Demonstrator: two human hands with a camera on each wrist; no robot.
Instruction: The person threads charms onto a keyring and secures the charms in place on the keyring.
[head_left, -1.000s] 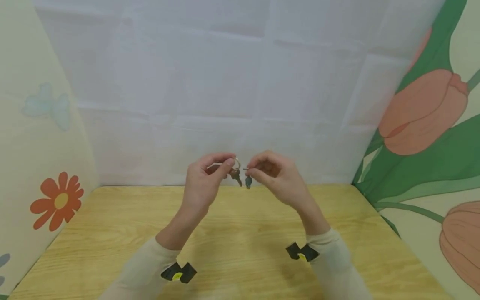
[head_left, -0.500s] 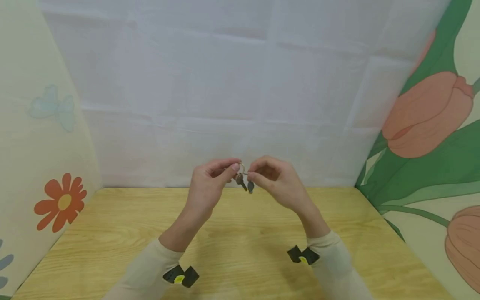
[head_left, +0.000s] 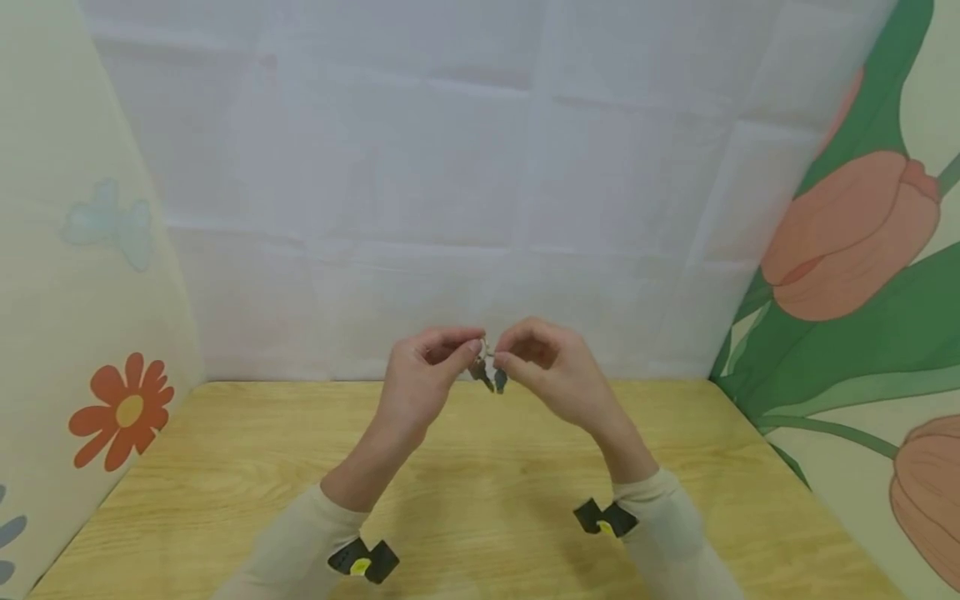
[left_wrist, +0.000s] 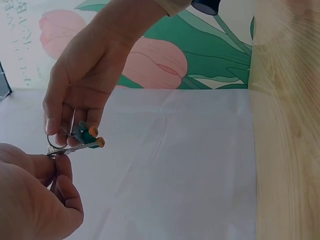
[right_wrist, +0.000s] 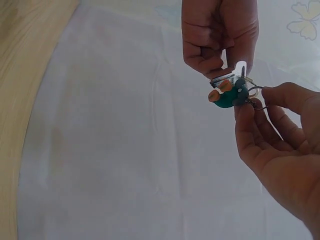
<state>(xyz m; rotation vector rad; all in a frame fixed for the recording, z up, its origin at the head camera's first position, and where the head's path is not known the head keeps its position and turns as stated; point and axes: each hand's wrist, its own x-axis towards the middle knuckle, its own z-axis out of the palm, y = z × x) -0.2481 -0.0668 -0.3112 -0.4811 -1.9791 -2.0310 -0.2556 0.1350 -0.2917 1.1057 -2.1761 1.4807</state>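
Above the table (head_left: 480, 483), toward its far edge, the left hand (head_left: 422, 379) pinches keys (head_left: 482, 374), the right hand (head_left: 558, 375) a charm's (right_wrist: 228, 97) ring (right_wrist: 260, 108); steady pinches should keep both aligned.

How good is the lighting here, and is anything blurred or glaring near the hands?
Head view: dim and hazy, with soft shadows on the table; the key is too small for crisp detail. Left wrist view: the left hand looks shaded. Right wrist view: a white patch glares beside the green charm.

White sheet's a backdrop, so: sheet (head_left: 412, 167) behind the keys (head_left: 481, 372), table (head_left: 465, 508) below. Left hand (head_left: 416, 379) left of them, charm (head_left: 500, 381) and right hand (head_left: 558, 375) right.
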